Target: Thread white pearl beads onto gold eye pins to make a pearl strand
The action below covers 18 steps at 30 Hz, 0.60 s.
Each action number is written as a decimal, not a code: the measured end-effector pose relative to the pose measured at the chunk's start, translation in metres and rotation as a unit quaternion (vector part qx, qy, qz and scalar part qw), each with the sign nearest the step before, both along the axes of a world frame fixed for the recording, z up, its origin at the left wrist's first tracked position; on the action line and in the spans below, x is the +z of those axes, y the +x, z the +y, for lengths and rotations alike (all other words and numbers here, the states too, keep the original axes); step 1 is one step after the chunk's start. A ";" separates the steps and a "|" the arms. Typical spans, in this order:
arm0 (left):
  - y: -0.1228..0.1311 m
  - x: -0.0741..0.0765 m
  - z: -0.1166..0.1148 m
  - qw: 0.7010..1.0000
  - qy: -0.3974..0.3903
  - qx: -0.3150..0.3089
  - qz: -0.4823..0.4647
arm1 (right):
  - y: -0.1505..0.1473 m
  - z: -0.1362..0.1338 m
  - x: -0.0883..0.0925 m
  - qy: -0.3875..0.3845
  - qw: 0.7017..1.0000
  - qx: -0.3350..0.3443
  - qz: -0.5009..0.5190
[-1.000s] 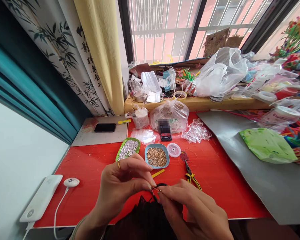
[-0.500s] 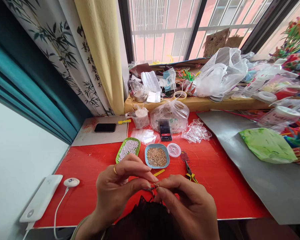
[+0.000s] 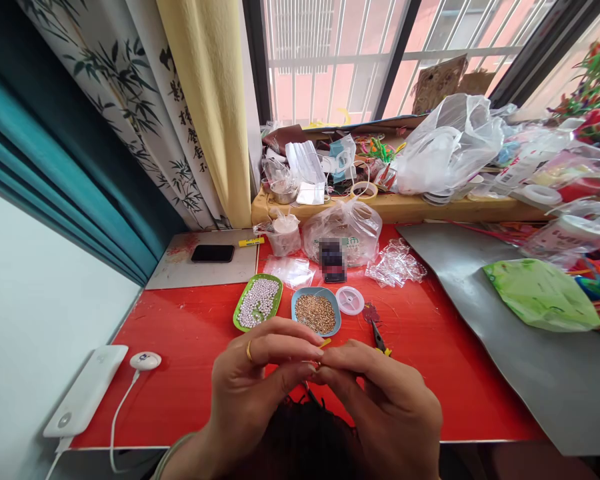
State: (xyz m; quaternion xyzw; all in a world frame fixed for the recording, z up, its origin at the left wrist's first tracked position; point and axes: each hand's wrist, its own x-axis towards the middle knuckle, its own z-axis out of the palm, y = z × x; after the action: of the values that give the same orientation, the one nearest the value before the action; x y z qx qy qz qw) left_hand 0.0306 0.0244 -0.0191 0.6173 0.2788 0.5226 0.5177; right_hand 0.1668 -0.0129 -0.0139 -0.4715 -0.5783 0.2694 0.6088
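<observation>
Fingers [image 3: 291, 347] of left hand [image 3: 250, 377] and right hand [image 3: 393, 390] pinched a tiny piece [image 3: 319, 364] over the tabletop [image 3: 480, 400], toward its front edge

left hand [image 3: 253, 387], right hand [image 3: 387, 393]: pinching small piece [image 3: 319, 365] | gold beads [image 3: 316, 313]: blue tray [image 3: 339, 321]

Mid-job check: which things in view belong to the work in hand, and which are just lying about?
Likely in the work:
- tiny piece pinched between left hand and right hand, too small to identify
- gold beads
- pale beads
- clear spool
- pliers, partly hidden

Probably just lying about:
- black phone
- green packet
- tape roll
</observation>
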 end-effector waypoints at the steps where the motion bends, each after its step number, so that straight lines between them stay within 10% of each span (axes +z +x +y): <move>1: 0.001 0.001 0.000 1.000 0.009 -0.004 -0.003 | 0.000 0.001 0.001 -0.007 1.000 0.010 0.011; 18: 0.004 -0.005 0.004 0.994 -0.077 0.012 -0.070 | 0.002 -0.004 -0.001 -0.090 0.993 0.074 0.011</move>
State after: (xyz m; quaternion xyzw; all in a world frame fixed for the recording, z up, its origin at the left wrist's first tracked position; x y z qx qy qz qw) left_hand 0.0345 0.0283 -0.0237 0.5341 0.2891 0.5473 0.5759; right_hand 0.1691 -0.0170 -0.0146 -0.4770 -0.5785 0.3701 0.5484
